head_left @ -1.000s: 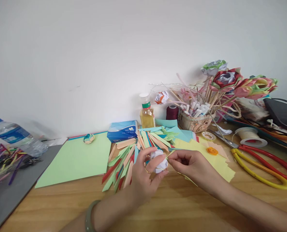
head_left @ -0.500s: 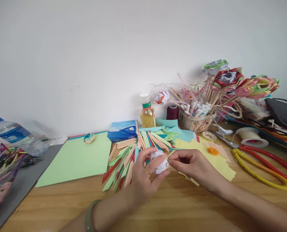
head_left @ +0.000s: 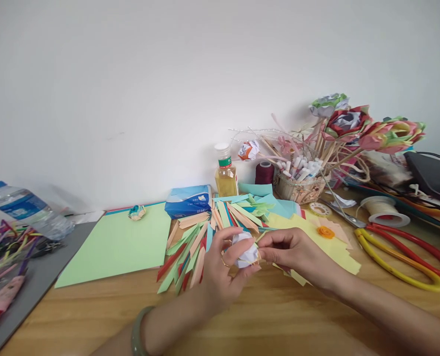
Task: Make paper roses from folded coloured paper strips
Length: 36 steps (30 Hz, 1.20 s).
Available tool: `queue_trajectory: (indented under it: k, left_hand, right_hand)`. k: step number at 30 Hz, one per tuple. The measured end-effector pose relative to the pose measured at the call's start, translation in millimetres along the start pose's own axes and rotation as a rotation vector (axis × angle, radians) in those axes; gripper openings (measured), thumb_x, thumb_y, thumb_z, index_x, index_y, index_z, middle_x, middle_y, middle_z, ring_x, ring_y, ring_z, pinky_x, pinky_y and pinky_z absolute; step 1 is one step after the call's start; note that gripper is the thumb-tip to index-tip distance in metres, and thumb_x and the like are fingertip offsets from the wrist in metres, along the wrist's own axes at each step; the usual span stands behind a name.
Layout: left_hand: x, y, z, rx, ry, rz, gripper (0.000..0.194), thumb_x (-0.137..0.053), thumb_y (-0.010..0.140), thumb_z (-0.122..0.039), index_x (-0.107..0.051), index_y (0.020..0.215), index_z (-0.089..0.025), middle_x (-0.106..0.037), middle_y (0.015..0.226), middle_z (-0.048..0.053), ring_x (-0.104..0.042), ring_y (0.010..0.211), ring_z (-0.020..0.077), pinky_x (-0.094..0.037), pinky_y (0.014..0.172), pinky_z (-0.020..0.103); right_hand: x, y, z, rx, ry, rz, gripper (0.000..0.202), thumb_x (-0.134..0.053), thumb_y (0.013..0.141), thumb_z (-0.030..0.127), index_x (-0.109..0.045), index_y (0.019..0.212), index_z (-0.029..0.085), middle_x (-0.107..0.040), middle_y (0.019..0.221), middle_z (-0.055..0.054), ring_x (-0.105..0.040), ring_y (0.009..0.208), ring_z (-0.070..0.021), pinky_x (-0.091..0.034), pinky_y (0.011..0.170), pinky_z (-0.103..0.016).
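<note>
A small folded white paper flower point(head_left: 245, 256) with yellowish edges is held above the wooden table, partly covered by my fingers. My left hand point(head_left: 223, 272) is closed around it from the left, a ring on one finger and a bangle on the wrist. From the right, my right hand point(head_left: 296, 254) pinches the flower's yellow edge between thumb and index finger. Just behind my hands lies a spread of coloured paper strips point(head_left: 196, 242). Beneath and beyond my right hand are yellow paper sheets point(head_left: 338, 254), with an orange rolled paper flower point(head_left: 326, 232) on top.
Red-and-yellow-handled scissors point(head_left: 401, 257) and a thread spool point(head_left: 385, 210) lie at right. A basket point(head_left: 303, 190) of markers and paper flowers stands behind, near a glue bottle point(head_left: 226, 175) and tissue pack point(head_left: 188, 200). Green paper point(head_left: 119, 247) and a water bottle point(head_left: 27, 207) are at left.
My right fingers have shifted slightly at the flower's edge, and the flower is turned a little, showing more of its yellowish rim. My left hand stays nearly in place.
</note>
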<state>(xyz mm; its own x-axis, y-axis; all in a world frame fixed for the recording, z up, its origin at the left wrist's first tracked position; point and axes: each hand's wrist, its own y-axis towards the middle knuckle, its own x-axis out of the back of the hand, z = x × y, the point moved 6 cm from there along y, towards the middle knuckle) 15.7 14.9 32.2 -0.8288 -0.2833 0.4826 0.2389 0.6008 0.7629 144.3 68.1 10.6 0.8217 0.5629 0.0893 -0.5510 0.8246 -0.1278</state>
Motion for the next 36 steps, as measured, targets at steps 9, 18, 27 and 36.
queue_trajectory:
  k: [9, 18, 27, 36]
  left_hand:
    - [-1.7, -1, 7, 0.072, -0.018, 0.016, 0.039, -0.057, 0.082, -0.024, -0.044, 0.119, -0.028, -0.042, 0.113, 0.008, -0.053, 0.094, 0.0169, -0.048, 0.077, 0.032]
    - [-3.9, -2, 11, 0.130, -0.177, 0.015, 0.039, -0.058, 0.081, -0.032, -0.046, 0.118, -0.030, -0.044, 0.112, 0.008, -0.052, 0.098, 0.0204, -0.048, 0.077, 0.036]
    - [-4.7, -3, 15, 0.170, -0.198, 0.008, 0.039, -0.061, 0.079, -0.030, -0.048, 0.116, -0.029, -0.045, 0.111, 0.007, -0.052, 0.099, 0.0205, -0.048, 0.080, 0.036]
    - [-4.5, -1, 5, 0.055, 0.018, 0.024, 0.038, -0.057, 0.082, -0.023, -0.047, 0.118, -0.030, -0.045, 0.112, 0.008, -0.054, 0.095, 0.0179, -0.049, 0.076, 0.032]
  right_hand:
    - [1, 0, 11, 0.017, 0.075, -0.025, 0.025, -0.071, 0.064, 0.039, -0.068, 0.068, 0.014, -0.057, 0.060, 0.002, -0.043, 0.053, -0.0066, -0.036, 0.052, -0.021]
    - [1, 3, -1, -0.054, 0.073, 0.046, 0.039, -0.070, 0.062, 0.051, -0.064, 0.066, 0.013, -0.051, 0.051, 0.004, -0.030, 0.037, -0.0025, -0.019, 0.035, -0.020]
    - [1, 0, 1, -0.058, 0.013, -0.030, 0.037, -0.065, 0.067, 0.050, -0.063, 0.071, 0.013, -0.044, 0.049, 0.006, -0.031, 0.036, -0.0026, -0.019, 0.036, -0.019]
    - [0, -1, 0, -0.052, -0.017, -0.108, 0.028, -0.068, 0.063, 0.041, -0.061, 0.063, 0.015, -0.044, 0.048, 0.006, -0.029, 0.039, -0.0040, -0.022, 0.036, -0.019]
